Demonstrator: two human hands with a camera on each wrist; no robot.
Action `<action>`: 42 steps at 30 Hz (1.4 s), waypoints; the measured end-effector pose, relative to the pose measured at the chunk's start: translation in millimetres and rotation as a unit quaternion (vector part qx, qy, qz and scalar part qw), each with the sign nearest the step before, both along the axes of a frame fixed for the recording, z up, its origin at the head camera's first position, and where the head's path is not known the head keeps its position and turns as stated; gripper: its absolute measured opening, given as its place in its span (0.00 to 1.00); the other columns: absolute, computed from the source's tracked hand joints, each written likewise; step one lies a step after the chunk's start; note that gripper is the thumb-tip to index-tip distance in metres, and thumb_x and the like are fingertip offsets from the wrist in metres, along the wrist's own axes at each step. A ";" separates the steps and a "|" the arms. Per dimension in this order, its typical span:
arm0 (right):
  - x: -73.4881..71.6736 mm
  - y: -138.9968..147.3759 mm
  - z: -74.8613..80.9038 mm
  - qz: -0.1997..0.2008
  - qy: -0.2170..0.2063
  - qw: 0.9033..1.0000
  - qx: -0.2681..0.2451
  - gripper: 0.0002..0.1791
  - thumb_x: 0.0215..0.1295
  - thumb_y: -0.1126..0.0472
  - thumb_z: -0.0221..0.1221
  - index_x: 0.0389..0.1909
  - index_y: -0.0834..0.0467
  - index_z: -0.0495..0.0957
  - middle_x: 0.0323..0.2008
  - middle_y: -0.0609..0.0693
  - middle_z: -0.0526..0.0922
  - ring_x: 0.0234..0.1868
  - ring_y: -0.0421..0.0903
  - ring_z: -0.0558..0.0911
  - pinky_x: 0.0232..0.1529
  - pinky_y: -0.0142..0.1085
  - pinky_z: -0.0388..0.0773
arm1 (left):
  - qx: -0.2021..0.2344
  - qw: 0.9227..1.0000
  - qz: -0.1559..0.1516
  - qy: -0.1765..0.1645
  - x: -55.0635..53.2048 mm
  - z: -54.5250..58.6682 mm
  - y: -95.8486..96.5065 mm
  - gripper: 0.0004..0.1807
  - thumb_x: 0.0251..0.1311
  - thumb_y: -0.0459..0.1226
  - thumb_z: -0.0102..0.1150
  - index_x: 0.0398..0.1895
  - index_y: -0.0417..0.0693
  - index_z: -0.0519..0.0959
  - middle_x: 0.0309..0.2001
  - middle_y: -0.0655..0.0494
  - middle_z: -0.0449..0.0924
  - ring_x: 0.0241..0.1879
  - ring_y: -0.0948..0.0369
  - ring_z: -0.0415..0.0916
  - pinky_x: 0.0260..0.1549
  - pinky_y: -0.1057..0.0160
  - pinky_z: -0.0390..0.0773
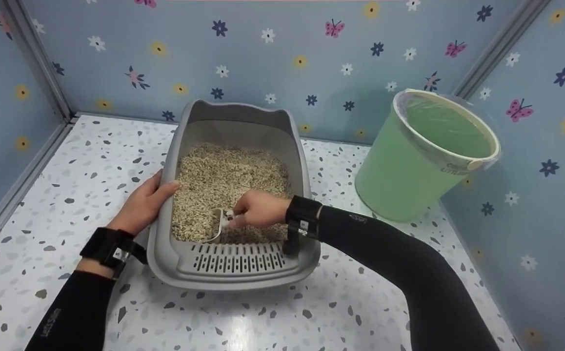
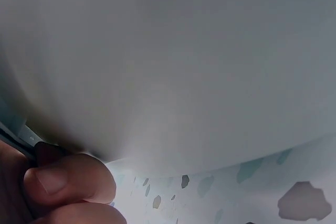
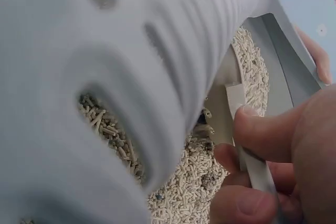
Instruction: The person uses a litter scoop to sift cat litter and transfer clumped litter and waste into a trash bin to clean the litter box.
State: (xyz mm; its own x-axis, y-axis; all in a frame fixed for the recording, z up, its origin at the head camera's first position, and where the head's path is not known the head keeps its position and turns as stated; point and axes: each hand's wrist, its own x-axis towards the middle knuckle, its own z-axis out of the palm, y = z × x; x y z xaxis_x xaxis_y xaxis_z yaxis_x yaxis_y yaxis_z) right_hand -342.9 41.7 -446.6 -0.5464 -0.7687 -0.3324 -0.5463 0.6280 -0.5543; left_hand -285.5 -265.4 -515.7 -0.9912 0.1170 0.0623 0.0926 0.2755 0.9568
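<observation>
A grey litter box [image 1: 233, 282] holds pale pellet litter [image 1: 236, 168], with a slotted ledge along its near end. Gripping the box's left rim is my left hand [image 1: 141, 204]: its thumb lies over the edge, and curled fingers [image 2: 73, 179] show against the outer wall in the left wrist view. Inside the box, my right hand [image 1: 260, 209] pinches the handle of a light-coloured litter scoop [image 1: 219, 225]. In the right wrist view thumb and fingers wrap the handle [image 3: 257, 174], while the scoop's head sits in the litter near the slotted ledge, partly hidden.
To the right stands a green bin [image 1: 394, 170] with a clear liner over its rim. Blue walls [image 1: 263, 63] with flowers and butterflies enclose the back and both sides. The white speckled surface [image 1: 204, 321] lies under everything.
</observation>
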 end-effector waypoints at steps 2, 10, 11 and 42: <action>-0.2 1.2 -0.6 -0.015 -0.009 1.000 -0.007 0.21 0.79 0.53 0.69 0.32 0.67 0.84 0.21 0.39 0.70 0.21 0.37 0.66 0.25 0.30 0.65 | 0.000 1.000 0.001 0.001 -0.3 -0.4 0.0 0.43 0.85 0.61 0.50 0.94 0.59 0.50 0.72 0.34 0.73 0.55 0.46 0.81 0.49 0.60 0.88; -4.2 7.6 3.4 -0.054 0.002 0.998 -0.033 0.20 0.80 0.53 0.69 0.31 0.64 0.83 0.19 0.40 0.68 0.20 0.37 0.65 0.23 0.31 0.64 | 0.008 1.000 -0.004 0.001 -0.9 -0.8 1.9 0.42 0.86 0.60 0.50 0.94 0.60 0.50 0.74 0.34 0.73 0.58 0.46 0.82 0.51 0.62 0.88; -5.3 9.0 4.3 -0.057 0.005 0.998 -0.040 0.21 0.80 0.54 0.69 0.27 0.61 0.81 0.19 0.39 0.68 0.20 0.37 0.64 0.23 0.31 0.63 | 0.012 1.000 -0.005 0.000 -0.9 -0.6 2.1 0.42 0.86 0.60 0.50 0.94 0.60 0.50 0.74 0.34 0.73 0.59 0.45 0.82 0.51 0.61 0.88; -6.6 80.4 50.5 -0.204 0.061 0.959 -0.188 0.21 0.80 0.53 0.69 0.23 0.48 0.76 0.22 0.42 0.71 0.25 0.41 0.68 0.28 0.36 0.66 | 0.011 1.000 -0.007 0.019 -2.3 -0.5 0.6 0.41 0.88 0.56 0.49 0.93 0.53 0.51 0.73 0.33 0.75 0.58 0.50 0.85 0.54 0.66 0.86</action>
State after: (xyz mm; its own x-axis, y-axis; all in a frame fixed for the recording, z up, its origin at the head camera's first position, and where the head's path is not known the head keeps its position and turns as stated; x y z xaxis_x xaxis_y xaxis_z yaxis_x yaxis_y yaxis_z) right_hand -349.5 122.2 -396.1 -0.8441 -0.5360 0.0119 -0.3729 0.5710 -0.7314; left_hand -287.8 -264.8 -516.1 -0.9863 0.1296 0.1022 0.1325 0.2523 0.9585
